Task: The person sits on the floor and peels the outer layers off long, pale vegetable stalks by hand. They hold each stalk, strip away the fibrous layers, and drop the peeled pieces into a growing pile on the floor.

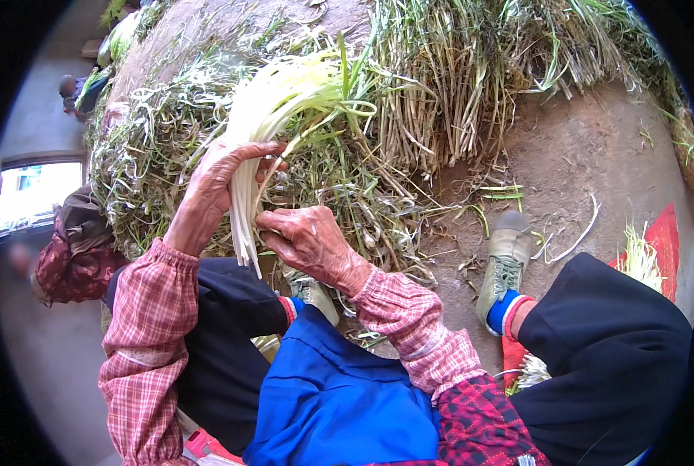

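My left hand (221, 177) is wrapped round a bunch of chives (273, 105), held up over the pile in front of me. Its white stalk ends hang below the hand, and pale yellow-green leaves fan out above, drooping to the right. Just below, my right hand (313, 239) is closed, thumb and forefinger pinched beside the white stalks. A thin yellowish chive leaf (291, 146) runs from these fingertips up along the side of the bunch. How firmly it is pinched is partly hidden by the fingers.
A heap of withered leaves and trimmings (160, 155) spreads ahead. Unsorted bundles with brown stalks (440, 101) lie at the far right. Pale cleaned chives (641, 260) rest on red cloth (662, 241) beside my right knee. Another person's patterned sleeve (79, 256) shows at left.
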`<state>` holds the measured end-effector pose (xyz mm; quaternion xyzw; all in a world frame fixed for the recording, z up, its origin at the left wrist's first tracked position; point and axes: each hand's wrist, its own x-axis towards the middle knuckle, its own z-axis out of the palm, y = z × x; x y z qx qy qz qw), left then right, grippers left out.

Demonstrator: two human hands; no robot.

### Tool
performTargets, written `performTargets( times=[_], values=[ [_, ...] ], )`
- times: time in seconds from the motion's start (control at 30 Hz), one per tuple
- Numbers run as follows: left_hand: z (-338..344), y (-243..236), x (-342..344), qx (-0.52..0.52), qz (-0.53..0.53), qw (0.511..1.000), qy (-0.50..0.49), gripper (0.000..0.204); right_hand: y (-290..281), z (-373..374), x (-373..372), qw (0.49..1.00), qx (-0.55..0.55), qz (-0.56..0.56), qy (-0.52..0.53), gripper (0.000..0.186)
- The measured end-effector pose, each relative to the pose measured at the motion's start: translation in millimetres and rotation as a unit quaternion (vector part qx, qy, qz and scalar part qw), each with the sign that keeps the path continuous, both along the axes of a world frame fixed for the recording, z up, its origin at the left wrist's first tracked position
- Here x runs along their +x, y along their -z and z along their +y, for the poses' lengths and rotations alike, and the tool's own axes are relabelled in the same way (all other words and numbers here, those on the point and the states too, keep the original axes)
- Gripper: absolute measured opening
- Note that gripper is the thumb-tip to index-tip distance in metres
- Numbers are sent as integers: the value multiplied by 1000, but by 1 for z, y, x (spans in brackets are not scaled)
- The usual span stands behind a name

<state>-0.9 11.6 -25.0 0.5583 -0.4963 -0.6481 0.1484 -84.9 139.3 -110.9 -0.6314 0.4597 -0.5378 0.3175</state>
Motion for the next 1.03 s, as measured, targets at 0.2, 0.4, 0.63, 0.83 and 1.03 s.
performTargets(
  times=[0.2,0.4,0.63,0.83,1.03],
  values=[
    [2,0,1,-51,-27,998,30,33,17,-3,1,998,45,-33,-43,18],
    [18,-2,-3,-79,13,997,2,25,28,-20,-22,846,243,-464,-94,38],
    [42,-14,-12,-77,-19,996,44,33,29,-37,-31,718,178,-673,-7,32],
    [42,-6,-14,-65,-47,997,12,34,37,-38,-26,696,206,-687,-6,20],
    [24,19,13,-93,-83,991,52,49,38,-31,-27,807,235,-539,46,22]
  ],
)
